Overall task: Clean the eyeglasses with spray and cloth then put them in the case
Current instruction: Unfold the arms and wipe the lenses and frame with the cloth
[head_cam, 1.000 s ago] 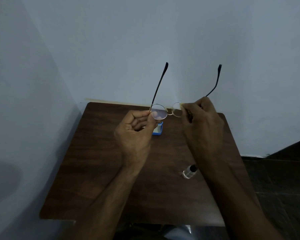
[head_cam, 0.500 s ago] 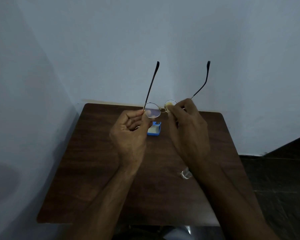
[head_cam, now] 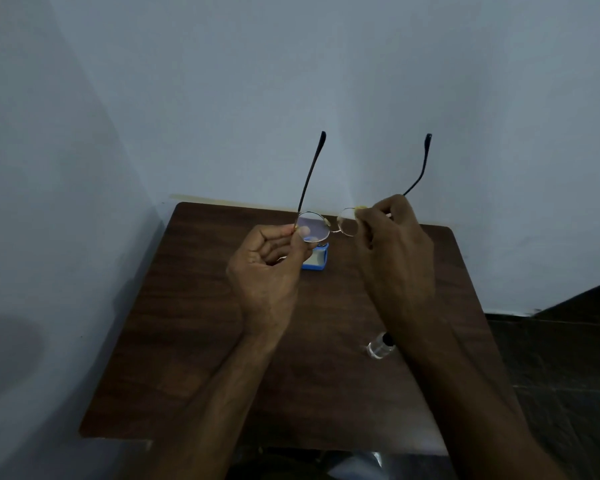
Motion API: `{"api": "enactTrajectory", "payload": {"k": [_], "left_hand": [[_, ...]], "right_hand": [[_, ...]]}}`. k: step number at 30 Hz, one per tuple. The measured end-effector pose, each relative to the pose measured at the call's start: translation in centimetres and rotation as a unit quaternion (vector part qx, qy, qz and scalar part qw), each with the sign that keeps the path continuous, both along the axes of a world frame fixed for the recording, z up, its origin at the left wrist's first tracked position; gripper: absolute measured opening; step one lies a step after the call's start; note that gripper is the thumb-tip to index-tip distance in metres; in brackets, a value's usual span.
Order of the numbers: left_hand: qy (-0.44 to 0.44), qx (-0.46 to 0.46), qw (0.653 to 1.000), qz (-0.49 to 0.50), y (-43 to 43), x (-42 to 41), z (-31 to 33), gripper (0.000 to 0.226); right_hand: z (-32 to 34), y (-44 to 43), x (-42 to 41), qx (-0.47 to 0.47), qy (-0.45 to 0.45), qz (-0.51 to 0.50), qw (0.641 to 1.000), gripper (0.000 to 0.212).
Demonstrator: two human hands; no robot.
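Thin round-lens eyeglasses (head_cam: 328, 227) are held up above the table, their two dark temples pointing up and away from me. My left hand (head_cam: 267, 268) pinches the rim of the left lens between thumb and fingers. My right hand (head_cam: 394, 251) presses a small yellow cloth (head_cam: 361, 208) against the right lens, covering most of that lens. A small blue case (head_cam: 316, 258) lies on the table under the glasses, partly hidden by my left hand. A clear spray bottle (head_cam: 378, 346) with a dark cap lies on its side beside my right forearm.
The dark wooden table (head_cam: 194, 323) stands in a corner, with pale walls close behind and to the left. A dark floor (head_cam: 561, 358) shows on the right. The table's near edge runs close to my body.
Both hands and the glasses shifted left, then back to the right. My right hand keeps moving the cloth on the right lens. The spray bottle shows more fully beside my forearm.
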State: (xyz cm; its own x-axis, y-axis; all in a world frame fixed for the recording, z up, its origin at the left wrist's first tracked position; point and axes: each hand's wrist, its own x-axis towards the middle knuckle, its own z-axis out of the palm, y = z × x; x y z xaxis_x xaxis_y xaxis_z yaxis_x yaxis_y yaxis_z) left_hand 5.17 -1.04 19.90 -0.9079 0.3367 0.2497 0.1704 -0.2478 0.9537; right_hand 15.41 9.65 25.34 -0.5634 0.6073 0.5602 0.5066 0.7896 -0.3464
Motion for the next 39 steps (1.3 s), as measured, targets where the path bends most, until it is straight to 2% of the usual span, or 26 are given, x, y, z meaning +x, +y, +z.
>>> {"api": "enactTrajectory", "payload": {"k": [3, 6, 10, 16, 20, 23, 25, 29, 33, 36, 39], "left_hand": [[-0.003, 0.002, 1.0, 0.002, 0.1, 0.2, 0.1, 0.016], [-0.017, 0.018, 1.0, 0.005, 0.1, -0.1, 0.4, 0.016], [-0.016, 0.008, 1.0, -0.001, 0.1, -0.2, 0.4, 0.015], [-0.02, 0.006, 1.0, 0.002, 0.5, -0.3, 0.4, 0.014], [-0.017, 0.002, 1.0, -0.001, 0.6, -0.2, 0.3, 0.014], [-0.018, 0.009, 1.0, 0.002, 0.8, -0.2, 0.3, 0.013], [-0.024, 0.014, 1.0, 0.005, 0.8, -0.3, 0.2, 0.013], [-0.039, 0.025, 0.999, 0.005, 0.9, -0.4, 0.2, 0.012], [-0.044, 0.036, 0.998, 0.008, 1.2, -0.3, 0.4, 0.013], [-0.068, 0.054, 0.996, 0.008, 1.2, -0.3, 0.5, 0.012], [-0.066, 0.051, 0.996, 0.01, 1.1, -0.2, 0.5, 0.011]], "right_hand": [[0.1, -0.4, -0.8, 0.0, -0.026, 0.017, 1.0, 0.023], [-0.3, -1.3, -0.4, -0.015, -0.039, 0.041, 0.998, 0.017], [-0.1, 0.0, 0.2, 0.015, -0.014, 0.004, 1.0, 0.015], [-0.3, -0.6, -0.4, 0.039, -0.021, 0.047, 0.998, 0.024], [0.0, 1.0, -0.4, 0.047, -0.003, 0.011, 0.999, 0.027], [-0.3, -0.3, -0.7, 0.037, -0.022, 0.05, 0.998, 0.035], [-0.6, -0.7, 0.1, 0.031, -0.026, 0.051, 0.998, 0.028], [-0.7, 0.6, 1.0, 0.057, 0.001, 0.008, 0.998, 0.01], [-1.2, -0.5, 0.6, 0.045, 0.01, 0.04, 0.998, 0.024], [-1.9, -0.9, 1.0, 0.032, 0.04, 0.059, 0.997, 0.024], [-2.2, -0.1, 1.3, 0.028, 0.069, 0.033, 0.997, 0.023]]}}
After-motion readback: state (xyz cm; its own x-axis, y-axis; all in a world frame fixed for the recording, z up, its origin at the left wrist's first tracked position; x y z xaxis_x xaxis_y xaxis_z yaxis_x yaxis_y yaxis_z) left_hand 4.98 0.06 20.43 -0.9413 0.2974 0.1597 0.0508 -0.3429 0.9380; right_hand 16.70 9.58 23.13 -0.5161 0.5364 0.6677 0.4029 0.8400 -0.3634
